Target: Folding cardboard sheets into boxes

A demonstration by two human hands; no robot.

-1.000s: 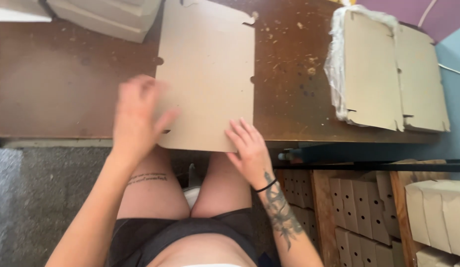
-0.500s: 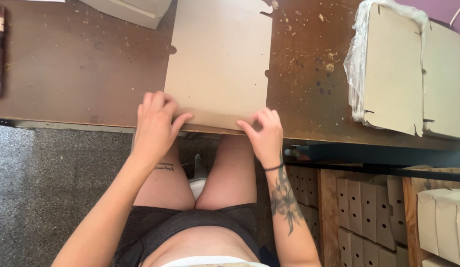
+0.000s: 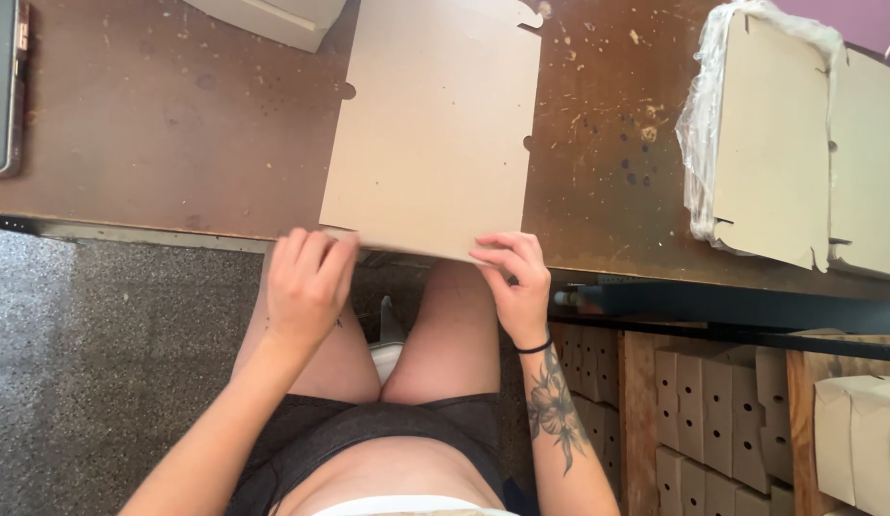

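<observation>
left hand: my fingers are pressed together and curled over the near left corner of the cardboard sheet, pinching its edge where it overhangs the desk.
right hand: my fingertips are bunched and pinch the near right corner of the same sheet; a black band sits on that wrist.
cardboard sheet: flat, tan, notched along its sides, lying on the brown desk around the middle of the near edge, its near end sticking out just past that edge over my lap.
wrapped stack: flat cardboard pieces in clear plastic by the right end of the desk, well apart from my hands.
dark device: at the left edge of the desk.
folded boxes: rows of them standing below the desk on my right.
floor: grey speckled, to my left.
</observation>
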